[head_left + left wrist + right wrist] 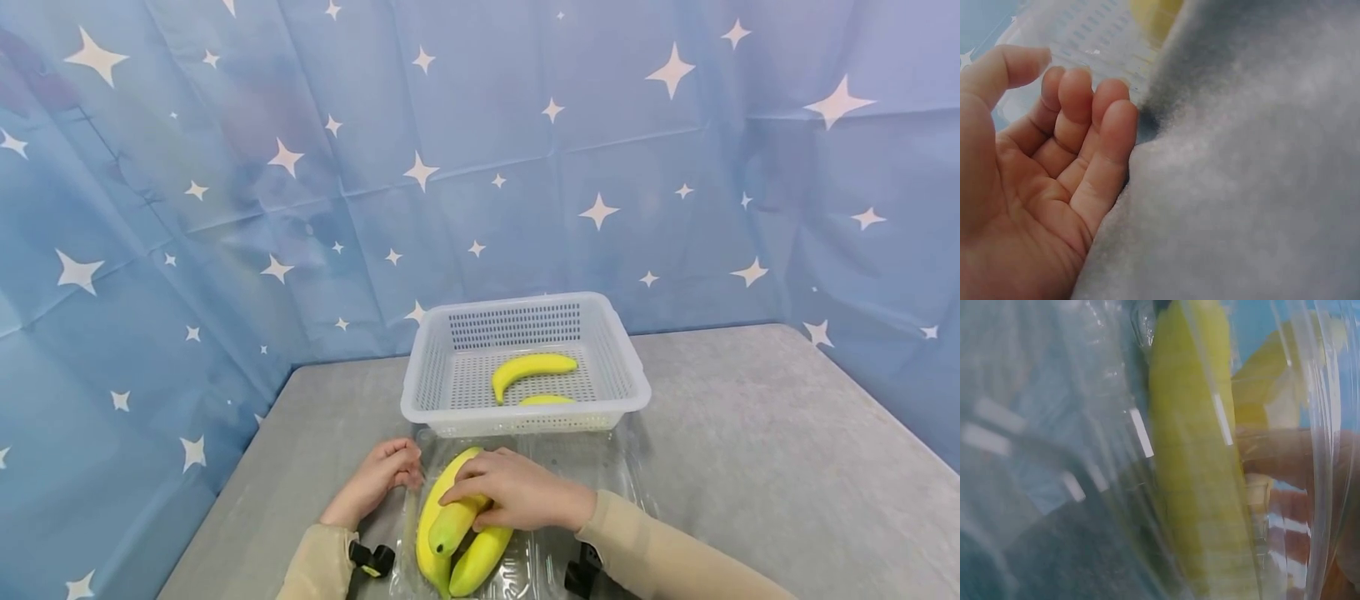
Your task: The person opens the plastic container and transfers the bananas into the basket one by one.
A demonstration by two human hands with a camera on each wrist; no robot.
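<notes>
In the head view my right hand (525, 492) grips a yellow banana (452, 525) whose greenish tip points toward me. That banana lies over two others: a long banana (429, 512) on its left and a shorter banana (483, 560) on its right. All three are in a clear plastic clamshell box (577, 458). Through the clear plastic, the right wrist view shows a banana (1200, 456) and blurred fingers (1275, 453). Beside the box's left edge is my left hand (378, 479), its fingers (1116, 134) loosely curled around nothing.
A white perforated basket (415, 396) stands behind the box. Inside it lie one banana (534, 365) and another banana (546, 400) partly hidden by the front wall. The grey table (750, 433) meets a blue star-patterned curtain (495, 108) at its back and sides.
</notes>
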